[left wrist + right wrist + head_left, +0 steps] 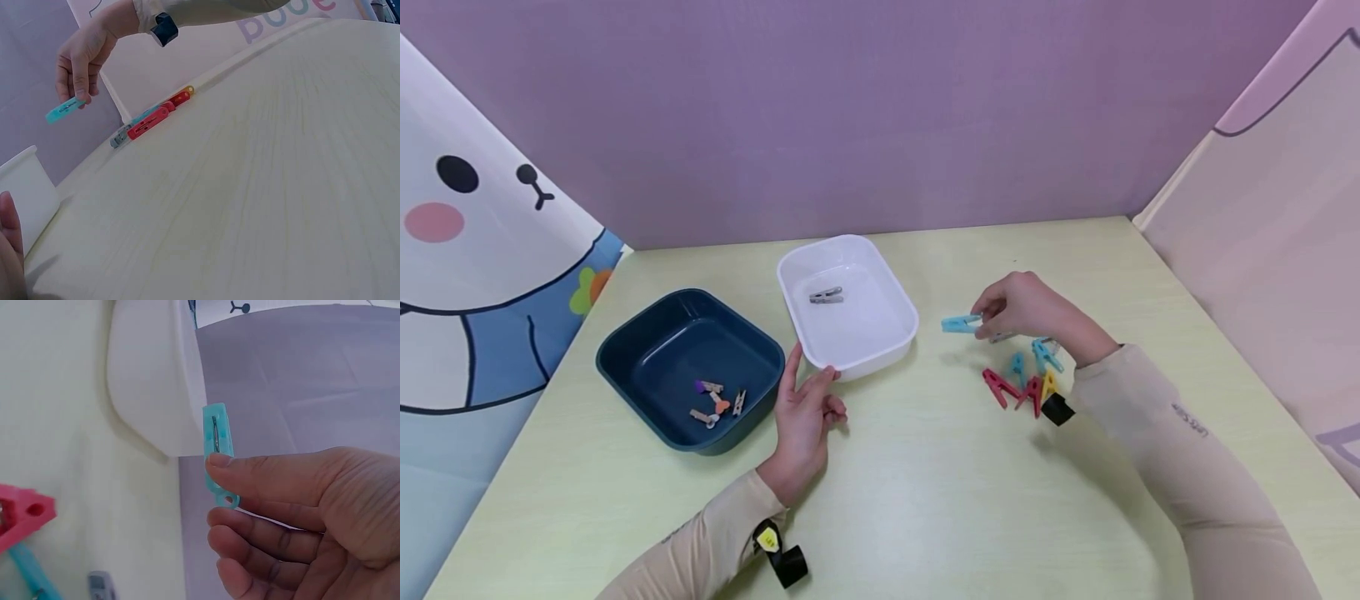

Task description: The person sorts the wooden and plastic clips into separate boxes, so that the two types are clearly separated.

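My right hand [1026, 304] pinches a light blue clothespin [217, 428] between thumb and fingers, held above the table to the right of a white basin [880, 350]. Inside that basin lies one grey clothespin [826, 296]. At the basin's near left corner, my left hand [805, 417] rests with its index finger along the side and its thumb at the near rim. Below the right hand are more clothespins: red ones [998, 387], blue ones [1047, 356], a yellow one [1049, 383] and a grey one [100, 586].
A dark blue basin [658, 333] stands left of the white one. Several small wooden clothespins [739, 402] lie in it, some with coloured decorations. The pale wooden table [910, 500] meets a purple wall panel [880, 125] at the back, with printed panels at both sides.
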The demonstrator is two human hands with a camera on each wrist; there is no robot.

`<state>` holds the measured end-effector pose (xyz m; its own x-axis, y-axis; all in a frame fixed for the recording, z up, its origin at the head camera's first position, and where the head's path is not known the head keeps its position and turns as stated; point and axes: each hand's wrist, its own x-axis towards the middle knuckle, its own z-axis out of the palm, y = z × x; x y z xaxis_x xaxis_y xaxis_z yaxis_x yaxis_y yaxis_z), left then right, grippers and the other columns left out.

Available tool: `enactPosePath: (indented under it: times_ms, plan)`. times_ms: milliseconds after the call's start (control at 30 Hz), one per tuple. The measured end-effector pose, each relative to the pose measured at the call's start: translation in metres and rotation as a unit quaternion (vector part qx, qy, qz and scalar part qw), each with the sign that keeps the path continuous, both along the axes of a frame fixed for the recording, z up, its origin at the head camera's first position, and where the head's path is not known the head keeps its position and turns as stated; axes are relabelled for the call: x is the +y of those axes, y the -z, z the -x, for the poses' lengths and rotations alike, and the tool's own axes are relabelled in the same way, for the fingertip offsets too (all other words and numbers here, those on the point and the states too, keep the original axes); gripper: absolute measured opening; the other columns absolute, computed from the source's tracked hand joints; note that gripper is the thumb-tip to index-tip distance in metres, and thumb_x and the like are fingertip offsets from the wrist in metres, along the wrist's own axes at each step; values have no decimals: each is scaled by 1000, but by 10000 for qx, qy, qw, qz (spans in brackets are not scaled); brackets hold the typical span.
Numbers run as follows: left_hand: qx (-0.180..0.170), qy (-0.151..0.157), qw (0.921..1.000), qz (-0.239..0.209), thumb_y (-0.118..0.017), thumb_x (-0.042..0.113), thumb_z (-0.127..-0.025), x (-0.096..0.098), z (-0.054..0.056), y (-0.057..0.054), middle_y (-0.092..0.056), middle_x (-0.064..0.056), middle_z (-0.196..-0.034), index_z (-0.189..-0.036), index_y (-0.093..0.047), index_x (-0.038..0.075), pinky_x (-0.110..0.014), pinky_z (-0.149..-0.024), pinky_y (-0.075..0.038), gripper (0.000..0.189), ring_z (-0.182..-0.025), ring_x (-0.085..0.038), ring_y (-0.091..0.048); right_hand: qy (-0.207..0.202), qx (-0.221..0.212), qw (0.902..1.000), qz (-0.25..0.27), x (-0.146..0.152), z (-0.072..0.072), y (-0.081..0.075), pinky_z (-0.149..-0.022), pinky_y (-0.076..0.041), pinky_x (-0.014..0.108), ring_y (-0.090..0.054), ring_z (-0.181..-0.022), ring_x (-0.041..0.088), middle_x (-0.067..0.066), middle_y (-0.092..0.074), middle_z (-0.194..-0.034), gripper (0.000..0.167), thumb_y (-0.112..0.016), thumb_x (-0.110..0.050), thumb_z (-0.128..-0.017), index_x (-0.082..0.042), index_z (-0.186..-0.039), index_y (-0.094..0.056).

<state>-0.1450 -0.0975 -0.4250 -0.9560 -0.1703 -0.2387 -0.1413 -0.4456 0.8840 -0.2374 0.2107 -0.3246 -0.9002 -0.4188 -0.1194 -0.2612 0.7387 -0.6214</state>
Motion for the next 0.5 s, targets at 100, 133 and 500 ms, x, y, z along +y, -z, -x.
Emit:
enactPosePath:
  times_ms: [100, 133, 500]
  plan:
    - [4, -9, 10000, 3, -57, 10, -102, 0, 0, 0, -70, 4, -91, -156, -28, 30, -23, -52, -50, 65, -49, -10, -57, -26, 149, 9999, -69, -5, 1, -8, -72, -53, 35, -63, -77, 19, 3, -71, -85, 23, -82, -9, -82, 0, -103, -76]
    - [-7, -10, 10000, 4, -58, 10, -102, 0, 0, 0, -70, 4, -91, -156, -28, 30, -23, -52, -50, 65, -49, -10, -57, -30, 183, 9998, -72, -7, 2, -10, -72, -53, 35, -63, -77, 19, 3, -71, -85, 23, -82, -9, -82, 0, -103, -76]
    - [22, 11, 10000, 29, -58, 10, -102, 0, 0, 1, -70, 4, -92, -157, -26, 30, -23, -52, -50, 67, -50, -10, -57, -136, 411, 9990, -99, -33, 14, -31, -74, -53, 36, -63, -80, 20, 4, -72, -85, 23, -82, -10, -81, -1, -101, -76]
